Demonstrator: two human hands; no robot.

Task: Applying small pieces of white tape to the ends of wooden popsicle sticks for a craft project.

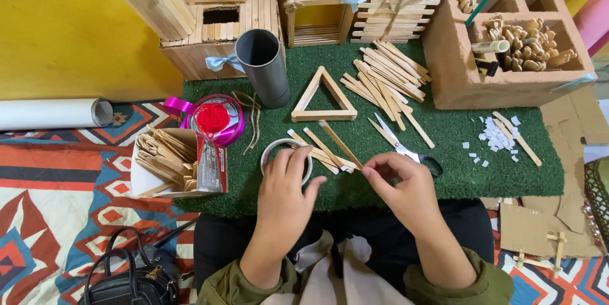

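My left hand (285, 181) presses flat on the tape roll (287, 159) in the middle of the frame, so it stays put. My right hand (399, 181) pinches a tape end, I think.

Your left hand (283, 181) rests on the tape roll (287, 151) at the mat's (457, 172) near edge; your right hand (401, 181) is just right of it. Scissors (399, 143) lie behind the right hand, the stick triangle (324, 97) behind those, the tube (263, 64) left of the triangle, and the stick box (174, 162) far left.
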